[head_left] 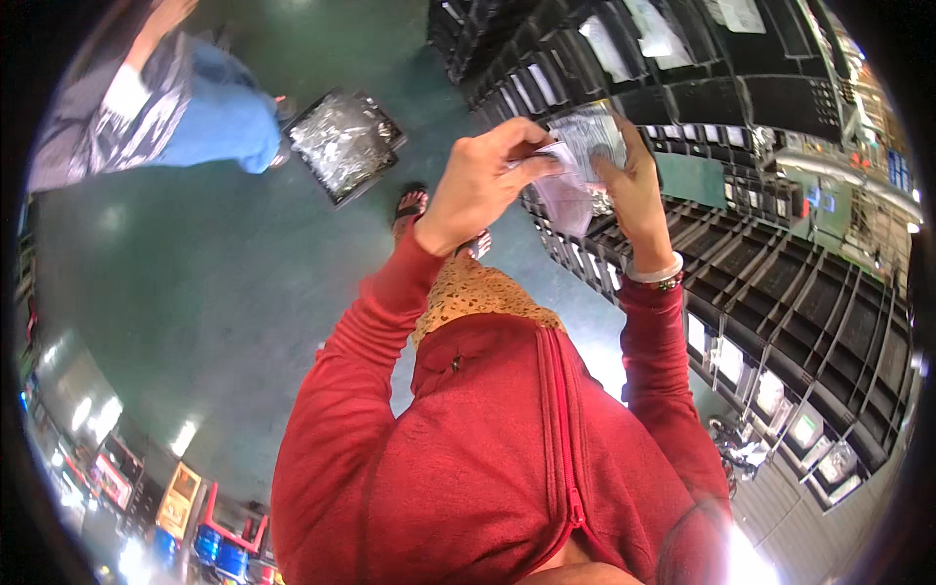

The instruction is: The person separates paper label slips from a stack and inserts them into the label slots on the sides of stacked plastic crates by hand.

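Note:
In front of the dark racks, both my hands are raised together around thin plastic packets. My left hand (pixel 492 175) is closed, thumb and fingers pinching the edge of a translucent, pinkish plastic bag (pixel 568 203) that hangs down. My right hand (pixel 636 190) grips a clear plastic packet (pixel 583 132) with greyish, striped contents, the thumb lying over its front. The two packets overlap between my hands; whether they are joined, I cannot tell. What is inside them is too blurred to name.
Black shelving racks with bins (pixel 780 283) curve along the right side, pale labels on their fronts. On the green floor ahead sits a black crate (pixel 341 146) of shiny plastic-wrapped items. Another person (pixel 210 107) in blue stands beside it. Blue and red bins (pixel 229 546) are at lower left.

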Motion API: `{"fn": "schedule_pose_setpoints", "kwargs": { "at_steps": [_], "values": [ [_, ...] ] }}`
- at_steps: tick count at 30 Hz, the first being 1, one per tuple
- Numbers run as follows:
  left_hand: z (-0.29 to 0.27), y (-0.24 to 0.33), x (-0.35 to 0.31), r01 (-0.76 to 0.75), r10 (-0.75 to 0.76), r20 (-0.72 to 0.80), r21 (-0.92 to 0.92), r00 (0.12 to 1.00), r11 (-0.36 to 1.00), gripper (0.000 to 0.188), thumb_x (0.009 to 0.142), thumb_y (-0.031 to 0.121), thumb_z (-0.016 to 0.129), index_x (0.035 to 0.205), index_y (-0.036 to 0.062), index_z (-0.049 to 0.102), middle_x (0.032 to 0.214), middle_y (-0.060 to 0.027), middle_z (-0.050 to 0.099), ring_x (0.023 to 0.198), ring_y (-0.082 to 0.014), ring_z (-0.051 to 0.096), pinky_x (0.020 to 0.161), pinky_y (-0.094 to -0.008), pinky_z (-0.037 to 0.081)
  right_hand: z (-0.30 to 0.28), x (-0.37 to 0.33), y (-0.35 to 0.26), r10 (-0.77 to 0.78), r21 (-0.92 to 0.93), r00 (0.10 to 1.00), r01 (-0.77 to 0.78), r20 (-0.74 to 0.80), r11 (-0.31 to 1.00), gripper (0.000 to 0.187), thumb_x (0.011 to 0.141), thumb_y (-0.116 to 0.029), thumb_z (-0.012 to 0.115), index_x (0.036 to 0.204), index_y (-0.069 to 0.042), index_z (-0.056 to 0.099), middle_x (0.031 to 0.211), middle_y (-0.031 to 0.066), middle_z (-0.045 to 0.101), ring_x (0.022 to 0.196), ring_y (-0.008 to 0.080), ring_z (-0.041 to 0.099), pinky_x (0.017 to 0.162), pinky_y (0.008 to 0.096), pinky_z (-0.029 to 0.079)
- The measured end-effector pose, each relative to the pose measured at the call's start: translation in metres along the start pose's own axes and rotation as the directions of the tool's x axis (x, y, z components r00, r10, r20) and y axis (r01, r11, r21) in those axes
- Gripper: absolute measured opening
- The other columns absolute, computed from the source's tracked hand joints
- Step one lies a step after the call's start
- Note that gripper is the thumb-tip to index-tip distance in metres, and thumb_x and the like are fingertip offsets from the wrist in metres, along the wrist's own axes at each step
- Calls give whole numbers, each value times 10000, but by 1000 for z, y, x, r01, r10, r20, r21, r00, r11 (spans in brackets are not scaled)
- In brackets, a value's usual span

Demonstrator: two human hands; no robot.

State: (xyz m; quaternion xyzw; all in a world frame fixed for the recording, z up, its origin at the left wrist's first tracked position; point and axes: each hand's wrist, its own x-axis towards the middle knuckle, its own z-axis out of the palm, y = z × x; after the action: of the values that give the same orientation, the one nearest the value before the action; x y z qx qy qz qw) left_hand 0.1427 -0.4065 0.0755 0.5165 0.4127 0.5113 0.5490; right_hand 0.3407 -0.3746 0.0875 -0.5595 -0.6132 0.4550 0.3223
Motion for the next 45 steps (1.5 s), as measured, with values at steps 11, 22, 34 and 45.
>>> {"fn": "schedule_pose_setpoints", "kwargs": {
  "at_steps": [11,22,34,45],
  "values": [
    [-3,-62,1,-19,39,-72,250,997,968,152,716,65,664,833,10,584,908,-133,598,781,-281,578,690,-336,456,54,-29,3,396,699,871,-475,290,534,352,866,-139,419,1178,17,459,1083,112,560,907,214,603,730,372,531],
    [6,-146,38,209,-277,-88,-454,957,866,195,866,95,526,1035,-2,535,919,-83,646,821,-138,599,733,-300,471,45,-11,55,468,515,786,-618,405,593,462,817,55,446,1260,33,316,1064,209,540,891,387,612,701,430,567],
    [43,-331,168,-67,363,-535,493,762,867,428,699,229,713,1081,103,565,1005,-52,620,980,-261,521,874,-378,352,57,-50,119,598,613,722,-658,348,437,426,821,56,462,1231,7,361,1002,206,572,862,393,620,669,451,569],
    [30,-347,185,-18,442,-537,621,719,784,153,684,263,718,745,144,644,679,-2,605,760,-215,517,727,-375,369,59,-95,161,685,683,698,-605,207,410,420,822,25,461,1230,-4,367,1004,167,568,870,378,618,669,434,560]
  ]
}}
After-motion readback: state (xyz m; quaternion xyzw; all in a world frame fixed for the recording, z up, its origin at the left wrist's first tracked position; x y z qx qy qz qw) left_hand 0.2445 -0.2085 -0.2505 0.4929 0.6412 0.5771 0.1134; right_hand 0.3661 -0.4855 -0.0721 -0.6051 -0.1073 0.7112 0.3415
